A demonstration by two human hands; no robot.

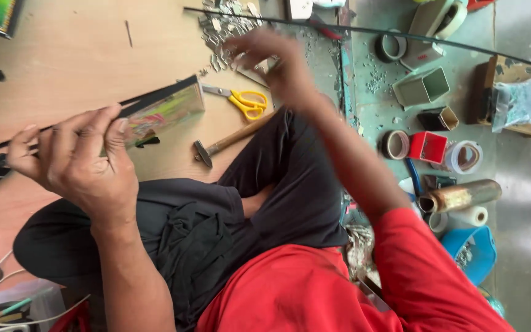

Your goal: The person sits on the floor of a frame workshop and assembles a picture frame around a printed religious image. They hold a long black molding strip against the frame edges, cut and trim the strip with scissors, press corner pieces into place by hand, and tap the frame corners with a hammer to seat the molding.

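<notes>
Wooden board [81, 55]; grey floor [523, 160] (littered)

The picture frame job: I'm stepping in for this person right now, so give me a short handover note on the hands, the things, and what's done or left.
Left hand: grips the near end of a black picture frame, held edge-up over the wooden board.
Right hand: blurred, reaching toward the pile of small metal bits; I cannot tell if it holds any.
Nearby: yellow scissors and a hammer lie on the board, untouched.
Done: picture sits in the frame.
Left: cannot tell; the frame's back is hidden.
</notes>
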